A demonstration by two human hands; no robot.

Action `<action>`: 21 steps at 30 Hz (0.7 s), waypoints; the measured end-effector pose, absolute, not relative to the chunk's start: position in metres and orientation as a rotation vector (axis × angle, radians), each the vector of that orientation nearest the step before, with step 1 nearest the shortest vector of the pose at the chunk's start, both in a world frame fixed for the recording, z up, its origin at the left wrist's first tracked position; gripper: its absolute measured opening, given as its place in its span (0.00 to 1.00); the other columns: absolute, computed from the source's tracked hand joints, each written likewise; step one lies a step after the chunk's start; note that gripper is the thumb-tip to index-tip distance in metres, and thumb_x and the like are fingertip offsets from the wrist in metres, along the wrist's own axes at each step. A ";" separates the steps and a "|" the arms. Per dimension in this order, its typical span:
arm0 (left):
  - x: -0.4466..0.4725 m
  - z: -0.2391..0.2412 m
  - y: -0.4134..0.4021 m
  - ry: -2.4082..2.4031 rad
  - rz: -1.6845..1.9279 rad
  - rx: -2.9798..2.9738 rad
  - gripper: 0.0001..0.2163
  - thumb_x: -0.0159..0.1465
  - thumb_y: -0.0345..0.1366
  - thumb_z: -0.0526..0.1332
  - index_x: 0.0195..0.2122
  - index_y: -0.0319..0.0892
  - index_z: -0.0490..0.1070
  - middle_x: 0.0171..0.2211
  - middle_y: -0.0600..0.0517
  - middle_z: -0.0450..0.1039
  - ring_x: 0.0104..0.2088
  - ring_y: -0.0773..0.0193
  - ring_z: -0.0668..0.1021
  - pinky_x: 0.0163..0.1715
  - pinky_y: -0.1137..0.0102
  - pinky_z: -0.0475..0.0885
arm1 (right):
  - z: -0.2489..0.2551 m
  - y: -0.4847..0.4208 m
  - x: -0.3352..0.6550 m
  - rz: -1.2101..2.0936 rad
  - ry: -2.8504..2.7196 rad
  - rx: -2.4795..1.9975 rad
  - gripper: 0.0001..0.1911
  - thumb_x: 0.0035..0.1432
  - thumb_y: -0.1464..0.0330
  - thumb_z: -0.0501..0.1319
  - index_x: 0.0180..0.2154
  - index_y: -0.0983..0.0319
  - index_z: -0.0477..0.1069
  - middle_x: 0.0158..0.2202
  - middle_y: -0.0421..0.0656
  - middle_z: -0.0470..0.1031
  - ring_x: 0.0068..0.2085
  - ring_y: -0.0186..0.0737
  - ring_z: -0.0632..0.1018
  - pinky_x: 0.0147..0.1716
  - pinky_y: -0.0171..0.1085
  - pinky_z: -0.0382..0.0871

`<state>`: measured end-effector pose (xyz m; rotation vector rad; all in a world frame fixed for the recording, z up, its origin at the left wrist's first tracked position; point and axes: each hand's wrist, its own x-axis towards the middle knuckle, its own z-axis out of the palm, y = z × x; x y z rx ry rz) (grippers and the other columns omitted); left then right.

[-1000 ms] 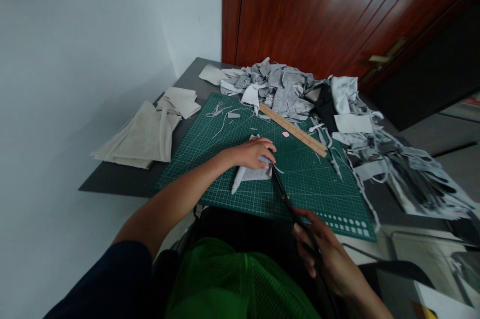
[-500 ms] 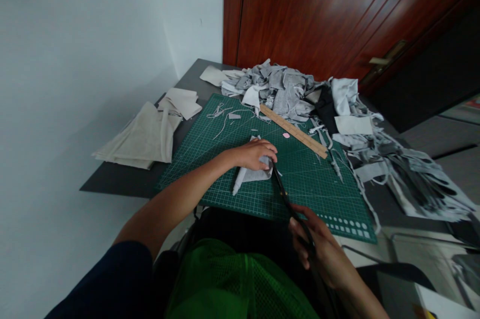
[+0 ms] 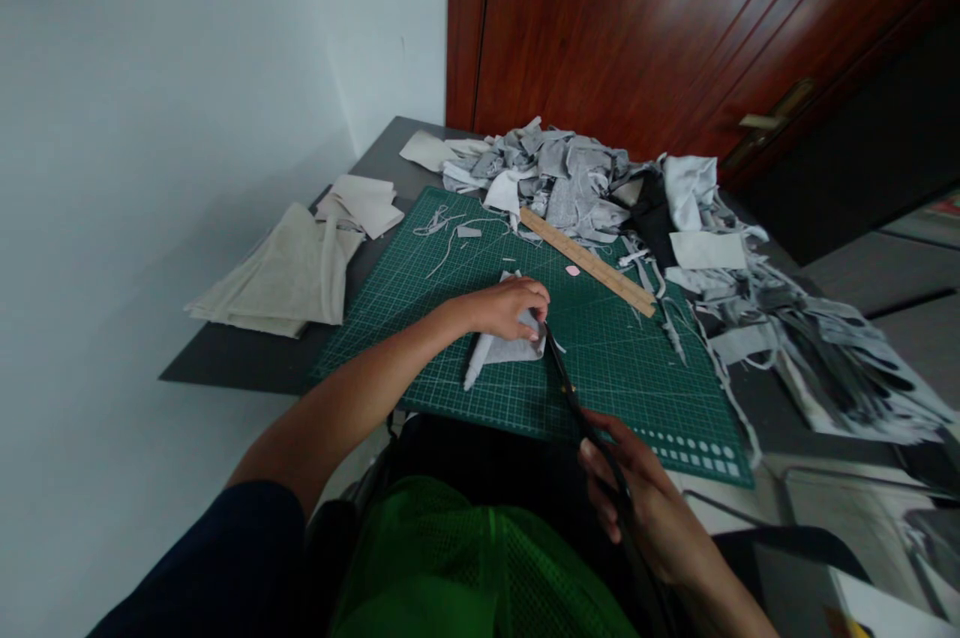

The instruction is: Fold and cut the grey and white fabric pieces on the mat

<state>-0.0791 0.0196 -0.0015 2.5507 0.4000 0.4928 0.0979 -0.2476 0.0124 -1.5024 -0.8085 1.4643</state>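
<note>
My left hand (image 3: 511, 306) is closed on a small piece of light grey fabric (image 3: 517, 349) and presses it against the green cutting mat (image 3: 450, 318). Part of the fabric is hidden under the fingers. In my right hand (image 3: 637, 483) are black scissors (image 3: 574, 400), their handles in my grip and their blades pointing away from me, at the right edge of the fabric. Whether the blade tips have fabric between them is too small to tell. By the fabric's left edge lies a pale marker-like stick (image 3: 475, 364).
A wooden ruler (image 3: 589, 260) and a pink chip (image 3: 573, 271) lie on the mat beyond my hands. Grey fabric scraps (image 3: 570, 173) are heaped at the back, with more strips (image 3: 847, 358) to the right. Folded cream cloth (image 3: 289, 273) sits at the left.
The fingers of my left hand have drawn back slightly from the scissor tips, showing a little more of the fabric edge. My right hand has barely moved.
</note>
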 end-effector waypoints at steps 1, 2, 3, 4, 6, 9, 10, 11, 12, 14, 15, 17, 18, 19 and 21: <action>-0.079 -0.001 0.019 0.406 0.494 2.548 0.09 0.56 0.33 0.71 0.37 0.43 0.75 0.51 0.47 0.73 0.55 0.55 0.73 0.59 0.61 0.61 | 0.013 -0.248 0.098 1.467 -0.813 -1.509 0.34 0.56 0.49 0.71 0.57 0.58 0.65 0.23 0.29 0.61 0.18 0.27 0.62 0.13 0.27 0.57; -0.079 -0.001 0.019 0.411 0.496 2.549 0.09 0.57 0.33 0.72 0.38 0.44 0.75 0.52 0.47 0.73 0.56 0.55 0.73 0.59 0.61 0.61 | 0.013 -0.248 0.098 1.469 -0.818 -1.516 0.35 0.55 0.49 0.71 0.58 0.58 0.65 0.23 0.29 0.61 0.18 0.27 0.62 0.13 0.27 0.57; -0.079 0.000 0.018 0.413 0.495 2.552 0.10 0.57 0.33 0.72 0.39 0.44 0.76 0.52 0.47 0.73 0.56 0.55 0.73 0.60 0.61 0.61 | 0.014 -0.248 0.097 1.471 -0.824 -1.524 0.36 0.55 0.48 0.71 0.58 0.59 0.65 0.22 0.29 0.61 0.18 0.27 0.61 0.13 0.27 0.57; -0.079 0.000 0.018 0.413 0.493 2.558 0.10 0.57 0.33 0.71 0.39 0.44 0.76 0.53 0.47 0.73 0.57 0.55 0.73 0.60 0.61 0.61 | 0.015 -0.248 0.097 1.472 -0.827 -1.530 0.38 0.54 0.48 0.71 0.58 0.59 0.64 0.21 0.28 0.60 0.18 0.28 0.61 0.13 0.28 0.58; -0.079 0.000 0.018 0.409 0.482 2.574 0.10 0.57 0.33 0.71 0.40 0.44 0.77 0.53 0.46 0.73 0.57 0.55 0.73 0.60 0.61 0.61 | 0.017 -0.247 0.096 1.464 -0.825 -1.537 0.39 0.53 0.47 0.71 0.59 0.60 0.64 0.21 0.28 0.60 0.18 0.28 0.61 0.13 0.28 0.58; -0.078 0.000 0.019 0.408 0.465 2.591 0.11 0.57 0.33 0.72 0.41 0.44 0.78 0.53 0.46 0.73 0.57 0.55 0.73 0.60 0.60 0.61 | 0.018 -0.247 0.095 1.459 -0.813 -1.541 0.39 0.52 0.47 0.72 0.58 0.59 0.65 0.22 0.28 0.60 0.18 0.27 0.61 0.13 0.27 0.57; -0.078 0.000 0.019 0.411 0.462 2.593 0.11 0.57 0.33 0.72 0.41 0.45 0.78 0.54 0.47 0.73 0.57 0.56 0.73 0.60 0.60 0.61 | 0.018 -0.247 0.095 1.456 -0.812 -1.540 0.39 0.51 0.46 0.72 0.57 0.59 0.65 0.22 0.29 0.60 0.18 0.27 0.61 0.13 0.27 0.57; -0.078 0.000 0.020 0.415 0.458 2.594 0.11 0.57 0.34 0.71 0.41 0.45 0.78 0.54 0.47 0.73 0.57 0.56 0.73 0.60 0.60 0.61 | 0.018 -0.247 0.095 1.455 -0.816 -1.538 0.39 0.51 0.47 0.72 0.57 0.59 0.65 0.22 0.28 0.60 0.17 0.27 0.61 0.13 0.27 0.57; -0.078 0.000 0.020 0.418 0.455 2.595 0.11 0.57 0.34 0.71 0.42 0.46 0.78 0.54 0.47 0.73 0.57 0.56 0.73 0.60 0.59 0.61 | 0.018 -0.247 0.095 1.456 -0.824 -1.538 0.38 0.52 0.47 0.72 0.57 0.59 0.65 0.22 0.28 0.60 0.17 0.27 0.61 0.13 0.27 0.57; -0.078 0.000 0.020 0.417 0.446 2.599 0.11 0.58 0.34 0.71 0.42 0.46 0.78 0.55 0.47 0.73 0.58 0.56 0.73 0.61 0.59 0.61 | 0.018 -0.247 0.096 1.456 -0.851 -1.538 0.37 0.53 0.48 0.71 0.57 0.59 0.65 0.21 0.28 0.60 0.17 0.27 0.60 0.13 0.27 0.57; -0.078 0.000 0.020 0.415 0.443 2.601 0.11 0.58 0.34 0.71 0.42 0.46 0.78 0.55 0.47 0.73 0.58 0.56 0.73 0.61 0.59 0.60 | 0.017 -0.247 0.096 1.456 -0.865 -1.540 0.36 0.55 0.49 0.71 0.57 0.59 0.65 0.21 0.28 0.60 0.17 0.27 0.60 0.13 0.27 0.57; -0.078 0.001 0.019 0.409 0.438 2.605 0.11 0.58 0.34 0.71 0.43 0.46 0.79 0.55 0.47 0.73 0.58 0.55 0.73 0.60 0.59 0.61 | 0.017 -0.247 0.097 1.452 -0.880 -1.540 0.35 0.56 0.49 0.70 0.58 0.59 0.64 0.22 0.28 0.60 0.18 0.27 0.61 0.13 0.27 0.57; -0.078 0.002 0.019 0.409 0.437 2.606 0.11 0.58 0.34 0.71 0.43 0.46 0.79 0.55 0.47 0.73 0.58 0.55 0.73 0.60 0.59 0.61 | 0.016 -0.247 0.097 1.455 -0.882 -1.538 0.36 0.56 0.49 0.70 0.58 0.59 0.64 0.22 0.29 0.60 0.18 0.27 0.61 0.13 0.28 0.58; -0.078 0.002 0.019 0.411 0.437 2.607 0.11 0.58 0.34 0.71 0.43 0.45 0.79 0.55 0.47 0.73 0.58 0.55 0.73 0.60 0.59 0.61 | 0.016 -0.248 0.097 1.462 -0.880 -1.537 0.37 0.56 0.49 0.70 0.59 0.60 0.63 0.22 0.29 0.60 0.18 0.27 0.61 0.13 0.28 0.58; -0.079 0.003 0.018 0.417 0.438 2.612 0.11 0.58 0.34 0.70 0.43 0.45 0.80 0.55 0.46 0.73 0.58 0.54 0.73 0.61 0.59 0.61 | 0.016 -0.248 0.096 1.473 -0.876 -1.545 0.39 0.55 0.48 0.70 0.59 0.60 0.62 0.22 0.29 0.61 0.18 0.28 0.61 0.13 0.28 0.57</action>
